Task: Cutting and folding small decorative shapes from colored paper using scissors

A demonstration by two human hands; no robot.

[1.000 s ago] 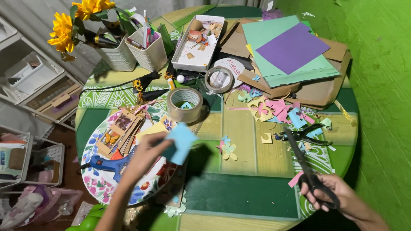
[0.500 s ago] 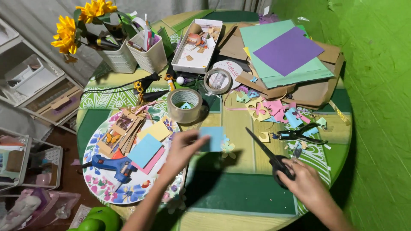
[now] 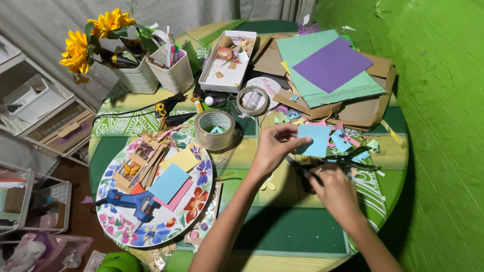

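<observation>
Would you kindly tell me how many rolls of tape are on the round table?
2: a wide clear tape roll lying flat near the floral plate, and a smaller clear tape roll beside the white box. Clutter could hide others.

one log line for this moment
left hand: holds blue paper | right hand: holds scissors | blades: beside paper | table

I'm looking at a home craft corner: a round worktop strewn with coloured paper sheets, tape rolls and a glue gun, sunflowers at upper left, green wall on the right.
</observation>
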